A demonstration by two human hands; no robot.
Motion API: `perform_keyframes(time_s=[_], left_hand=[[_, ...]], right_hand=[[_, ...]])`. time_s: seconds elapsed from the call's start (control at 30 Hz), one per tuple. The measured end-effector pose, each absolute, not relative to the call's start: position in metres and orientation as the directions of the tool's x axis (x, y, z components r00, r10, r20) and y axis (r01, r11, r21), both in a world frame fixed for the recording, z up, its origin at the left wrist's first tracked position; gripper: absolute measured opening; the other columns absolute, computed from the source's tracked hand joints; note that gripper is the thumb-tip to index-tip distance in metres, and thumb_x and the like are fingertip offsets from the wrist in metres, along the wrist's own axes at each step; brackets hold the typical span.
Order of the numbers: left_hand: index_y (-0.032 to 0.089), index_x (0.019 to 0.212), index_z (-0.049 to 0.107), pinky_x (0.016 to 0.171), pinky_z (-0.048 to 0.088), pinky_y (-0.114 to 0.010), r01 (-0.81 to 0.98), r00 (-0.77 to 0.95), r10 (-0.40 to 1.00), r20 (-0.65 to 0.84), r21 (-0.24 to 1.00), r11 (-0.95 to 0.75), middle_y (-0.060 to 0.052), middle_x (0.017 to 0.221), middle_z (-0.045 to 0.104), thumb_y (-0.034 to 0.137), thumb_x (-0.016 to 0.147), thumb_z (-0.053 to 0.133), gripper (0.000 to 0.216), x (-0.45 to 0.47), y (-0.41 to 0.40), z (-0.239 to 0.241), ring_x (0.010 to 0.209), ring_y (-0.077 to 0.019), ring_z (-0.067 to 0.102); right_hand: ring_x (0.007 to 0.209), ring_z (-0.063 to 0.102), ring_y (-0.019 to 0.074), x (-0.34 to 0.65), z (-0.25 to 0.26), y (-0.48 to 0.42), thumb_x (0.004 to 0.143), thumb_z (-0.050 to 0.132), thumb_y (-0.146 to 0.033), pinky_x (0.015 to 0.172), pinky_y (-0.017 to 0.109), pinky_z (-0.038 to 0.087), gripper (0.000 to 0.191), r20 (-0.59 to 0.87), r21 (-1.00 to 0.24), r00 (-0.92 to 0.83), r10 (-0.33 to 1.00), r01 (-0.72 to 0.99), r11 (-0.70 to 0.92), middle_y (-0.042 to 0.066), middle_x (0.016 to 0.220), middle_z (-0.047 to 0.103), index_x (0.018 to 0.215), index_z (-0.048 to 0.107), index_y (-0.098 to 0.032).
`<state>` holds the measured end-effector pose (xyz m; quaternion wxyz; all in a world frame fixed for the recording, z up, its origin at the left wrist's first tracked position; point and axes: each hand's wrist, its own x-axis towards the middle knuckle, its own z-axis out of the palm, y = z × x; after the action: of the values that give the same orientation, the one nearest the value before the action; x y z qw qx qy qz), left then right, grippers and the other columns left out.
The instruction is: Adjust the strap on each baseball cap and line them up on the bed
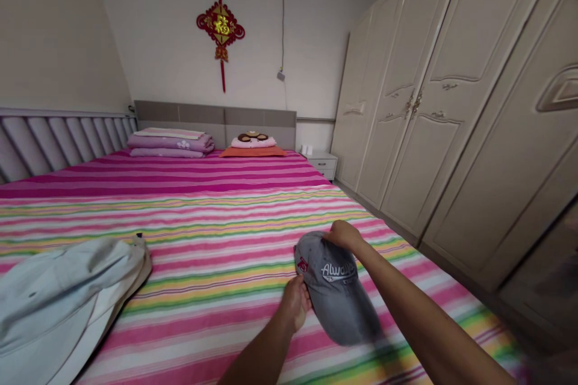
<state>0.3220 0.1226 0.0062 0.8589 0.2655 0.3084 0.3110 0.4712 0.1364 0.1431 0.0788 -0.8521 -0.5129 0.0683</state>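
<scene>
Gray baseball cap (335,298), white script lettering on its front, over the near right part of the striped bed (217,295), brim away from the bed's head; can't tell whether it touches the sheet. Left hand (295,305) lightly closed, thumb and curled fingers pinching the cap's side edge; right hand (344,234) closed on its rear edge, fingertips hidden. Pale headwear (67,295) (one cap or two stacked, unclear) at the bed's near left; folded purple quilt (169,143) at the bed's head, white nightstand (326,157) beside that end, cream wardrobe (406,144) along the bed's right side.
</scene>
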Motion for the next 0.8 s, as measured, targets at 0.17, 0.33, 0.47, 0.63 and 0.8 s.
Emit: perform_keyframes(time_s=[0.17, 0.33, 0.47, 0.63, 0.8], left_hand=[[0.012, 0.088, 0.053, 0.073, 0.043, -0.033, -0.337, 0.545, 0.738, -0.397, 0.702, 0.627, -0.012, 0.074, 0.066, 0.032, 0.081, 0.045, 0.022, 0.316, 0.119, 0.009, 0.068, -0.0196, 0.063], [0.014, 0.087, 0.048, 0.073, 0.043, -0.031, -0.252, 0.465, 0.753, -0.467, 0.745, 0.618, -0.005, 0.064, 0.061, 0.021, 0.076, 0.054, 0.015, 0.27, 0.106, 0.019, 0.06, -0.0156, 0.061], [0.014, 0.096, 0.047, 0.073, 0.045, -0.029, -0.252, 0.433, 0.773, -0.464, 0.761, 0.597, -0.005, 0.075, 0.063, 0.014, 0.07, 0.059, 0.028, 0.203, 0.09, 0.025, 0.066, -0.0152, 0.063], [0.015, 0.106, 0.043, 0.072, 0.048, -0.032, -0.315, 0.307, 0.832, -0.462, 0.776, 0.547, -0.01, 0.086, 0.065, 0.018, 0.073, 0.059, 0.037, 0.107, 0.075, 0.027, 0.073, -0.0191, 0.065], [0.012, 0.093, 0.05, 0.066, 0.051, -0.031, -0.502, 0.04, 0.878, -0.477, 0.75, 0.43, -0.013, 0.079, 0.067, 0.015, 0.076, 0.055, 0.018, 0.018, 0.063, 0.028, 0.07, -0.0207, 0.066]], right_hand=[[0.063, 0.057, 0.017, 0.466, 0.151, 0.101, 0.076, 0.051, -0.028, 0.055, 0.027, 0.037, 0.02, 0.142, -0.366, 0.465, 0.874, 0.845, -0.39, 0.004, 0.061, 0.059, 0.06, 0.053, -0.016], [0.057, 0.051, 0.0144, 0.421, 0.109, 0.039, 0.076, 0.039, -0.03, 0.051, 0.023, 0.033, 0.022, 0.261, -0.569, 0.384, 0.886, 0.803, -0.18, 0.0, 0.055, 0.053, 0.056, 0.04, -0.02], [0.05, 0.047, 0.0121, 0.354, 0.041, -0.003, 0.073, 0.035, -0.028, 0.048, 0.021, 0.036, 0.023, 0.217, -0.69, 0.244, 0.945, 0.723, -0.028, -0.001, 0.05, 0.049, 0.051, 0.032, -0.021], [0.048, 0.039, 0.0111, 0.297, -0.023, -0.04, 0.075, 0.041, -0.042, 0.046, 0.021, 0.032, 0.031, 0.118, -0.841, 0.145, 0.982, 0.541, 0.021, -0.004, 0.047, 0.039, 0.053, 0.035, -0.021], [0.052, 0.034, 0.0124, 0.292, -0.036, -0.052, 0.076, 0.039, -0.048, 0.049, 0.022, 0.031, 0.035, 0.039, -0.855, 0.084, 0.996, 0.518, -0.01, -0.004, 0.052, 0.032, 0.055, 0.031, -0.022]])
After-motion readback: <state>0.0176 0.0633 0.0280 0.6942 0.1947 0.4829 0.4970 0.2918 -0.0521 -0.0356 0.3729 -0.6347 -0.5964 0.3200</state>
